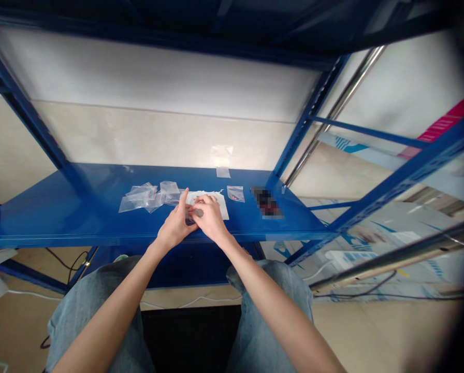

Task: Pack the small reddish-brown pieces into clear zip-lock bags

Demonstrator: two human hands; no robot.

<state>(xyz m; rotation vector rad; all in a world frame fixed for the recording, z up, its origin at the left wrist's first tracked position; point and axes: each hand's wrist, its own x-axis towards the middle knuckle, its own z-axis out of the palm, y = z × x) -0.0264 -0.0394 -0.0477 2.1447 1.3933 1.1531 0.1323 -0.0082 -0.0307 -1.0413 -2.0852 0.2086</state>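
Note:
My left hand (pixel 175 224) and my right hand (pixel 211 216) meet over the front part of the blue shelf, their fingertips close together. The left index finger points up while its other fingers curl around what looks like a small clear plastic bag (pixel 189 219). My right hand's fingers are closed in a pinch at the same spot; what they grip is hidden. Under and behind the hands lies a white sheet of paper (pixel 221 208). Left of them, several clear zip bags (pixel 139 197) overlap in a loose pile. One zip bag with small coloured bits (pixel 235 194) lies right of the paper.
The blue metal shelf (pixel 88 207) has a front edge just before my forearms and upright posts at both sides. Another clear bag (pixel 223 172) lies at the back. A dark blurred-out object (pixel 268 203) is at the right. A second shelf hangs overhead.

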